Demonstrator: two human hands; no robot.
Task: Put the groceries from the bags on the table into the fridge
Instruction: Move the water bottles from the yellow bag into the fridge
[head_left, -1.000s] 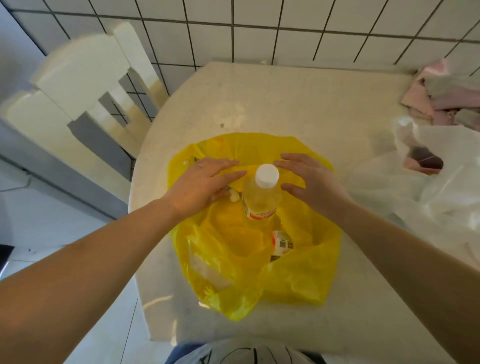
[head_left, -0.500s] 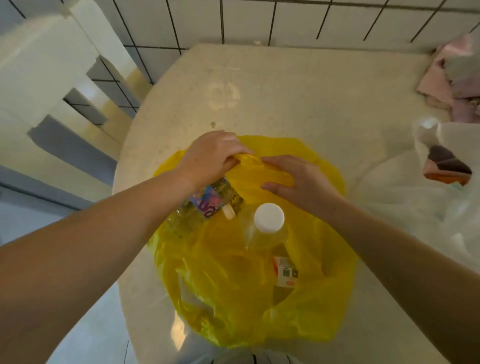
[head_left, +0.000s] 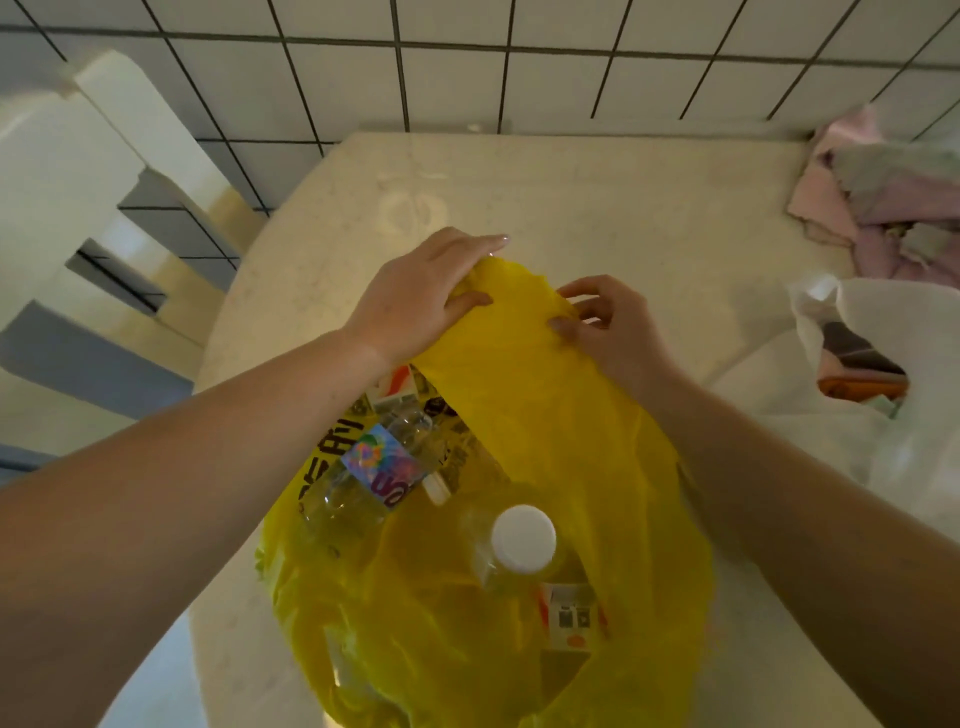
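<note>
On the pale stone table (head_left: 597, 218), which butts against the tiled wall (head_left: 519, 67) at its far edge, the yellow bag (head_left: 545, 441) sits toward the near edge, in the middle of your view. It is the biggest thing on the surface, and its mouth lies open toward you.

Along the right edge a white bag (head_left: 883, 467) slumps open, with dark and orange packaging showing through its gap. In the far right corner lies a heap of pink cloth (head_left: 893, 197). Off the left edge stands a white chair (head_left: 78, 197), apart from the table.

Your left hand (head_left: 421, 296) grips the far rim of the yellow bag, thumb under the bunched plastic and fingers curled over it. Your right hand (head_left: 613, 327) pinches the same fold just beside it, fingers bent, thumb pressed on the plastic.

Inside the bag, toward the near edge, a bottle with yellow liquid stands upright, its white cap (head_left: 523, 538) facing you. Left of it a clear bottle (head_left: 374, 473) with a colourful label lies on its side. A small carton (head_left: 395, 387) sits under your left wrist, partly hidden. Near the upright bottle a label with a square code (head_left: 571, 618) shows through the plastic.
</note>
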